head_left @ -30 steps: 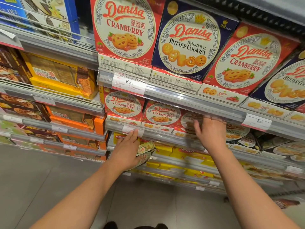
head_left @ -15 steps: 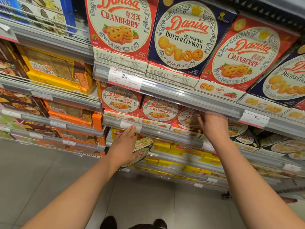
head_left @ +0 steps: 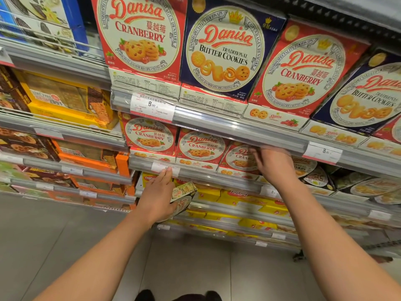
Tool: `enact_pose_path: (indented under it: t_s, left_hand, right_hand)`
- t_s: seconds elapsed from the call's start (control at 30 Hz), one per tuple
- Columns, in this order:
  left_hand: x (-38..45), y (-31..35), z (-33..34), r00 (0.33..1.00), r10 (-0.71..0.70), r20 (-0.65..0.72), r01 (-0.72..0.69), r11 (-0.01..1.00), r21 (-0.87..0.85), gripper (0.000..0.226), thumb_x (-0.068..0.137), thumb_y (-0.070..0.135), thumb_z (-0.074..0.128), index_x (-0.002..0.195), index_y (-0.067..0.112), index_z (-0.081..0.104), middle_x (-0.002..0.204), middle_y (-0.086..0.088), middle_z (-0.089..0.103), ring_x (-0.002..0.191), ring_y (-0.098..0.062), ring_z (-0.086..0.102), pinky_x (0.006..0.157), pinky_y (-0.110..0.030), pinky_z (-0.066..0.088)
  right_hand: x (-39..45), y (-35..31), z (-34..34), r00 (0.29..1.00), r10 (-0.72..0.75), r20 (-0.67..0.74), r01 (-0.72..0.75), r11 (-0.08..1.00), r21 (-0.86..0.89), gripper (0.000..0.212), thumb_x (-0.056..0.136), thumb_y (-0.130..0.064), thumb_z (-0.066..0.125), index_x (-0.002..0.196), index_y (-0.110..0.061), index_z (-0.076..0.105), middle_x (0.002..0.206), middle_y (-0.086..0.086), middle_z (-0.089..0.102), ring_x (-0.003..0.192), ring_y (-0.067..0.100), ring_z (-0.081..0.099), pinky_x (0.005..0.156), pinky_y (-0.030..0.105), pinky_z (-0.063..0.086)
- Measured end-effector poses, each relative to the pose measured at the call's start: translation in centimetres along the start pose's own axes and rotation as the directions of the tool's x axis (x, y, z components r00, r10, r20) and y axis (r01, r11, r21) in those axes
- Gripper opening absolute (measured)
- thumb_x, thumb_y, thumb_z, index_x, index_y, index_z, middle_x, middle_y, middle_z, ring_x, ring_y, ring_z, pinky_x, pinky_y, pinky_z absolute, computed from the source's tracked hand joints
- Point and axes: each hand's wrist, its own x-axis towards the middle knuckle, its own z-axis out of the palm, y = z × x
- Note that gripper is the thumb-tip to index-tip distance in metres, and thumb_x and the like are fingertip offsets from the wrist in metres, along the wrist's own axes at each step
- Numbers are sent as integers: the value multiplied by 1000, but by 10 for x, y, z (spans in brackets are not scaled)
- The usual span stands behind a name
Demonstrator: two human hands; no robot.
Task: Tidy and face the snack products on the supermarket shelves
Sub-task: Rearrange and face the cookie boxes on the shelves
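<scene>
The tilted red cardboard Danisa Cranberry cookie box (head_left: 238,160) sits third along the middle shelf, askew beside two squared-up ones. The right hand (head_left: 272,164) has its grip curled over the box's top edge; the left hand (head_left: 158,195) clasps a separate cream-printed cookie box (head_left: 184,197) lower down. A hard tug could topple neighbouring boxes. The grey metal shelves (head_left: 238,131) carry price tags above a grey tiled floor (head_left: 54,235).

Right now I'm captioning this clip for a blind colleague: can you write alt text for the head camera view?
A person's right hand reaches onto a supermarket shelf to a tilted red Danisa cranberry box, while the left hand holds another Danisa box lower down. Larger Danisa cranberry and butter cookie boxes line the shelf above.
</scene>
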Motion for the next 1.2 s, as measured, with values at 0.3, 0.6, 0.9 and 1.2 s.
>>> enact_pose_path:
  t_s: [0.3, 0.6, 0.9, 1.2]
  left_hand:
    - [1, 8, -3, 999, -11, 33, 8, 997, 82, 42, 92, 54, 62, 115, 20, 58, 171, -14, -2, 158, -28, -2, 121, -47, 26]
    - [-5, 38, -4, 998, -9, 57, 7, 999, 35, 45, 90, 50, 68, 126, 24, 60, 171, -11, 8, 158, -30, 3, 124, -50, 26]
    - [-12, 139, 11, 986, 24, 168, 65, 860, -506, 59, 88, 41, 74, 141, 23, 56, 135, 14, 58, 128, -19, 57, 107, -29, 43]
    - [10, 246, 9, 980, 140, 138, 27, 601, -799, 42, 87, 25, 81, 120, 43, 61, 113, 14, 72, 107, -5, 68, 90, -28, 59]
  right_hand:
    - [-6, 2, 2, 999, -26, -44, 26, 1000, 5, 39, 103, -40, 46, 87, -10, 64, 74, 13, 66, 69, 34, 65, 57, 37, 48]
    - [-87, 19, 32, 945, -72, -319, 128, 979, 157, 52, 89, -16, 63, 140, -9, 55, 139, 15, 56, 129, 35, 51, 110, 59, 38]
    - [-164, 46, 79, 953, 82, 291, -248, 762, 599, 43, 94, -36, 65, 137, -29, 59, 132, -12, 60, 106, 13, 64, 92, 23, 48]
    - [-190, 143, 65, 929, 238, 282, -369, 563, 740, 47, 81, -47, 71, 126, -33, 63, 115, -20, 65, 91, 6, 67, 81, 27, 58]
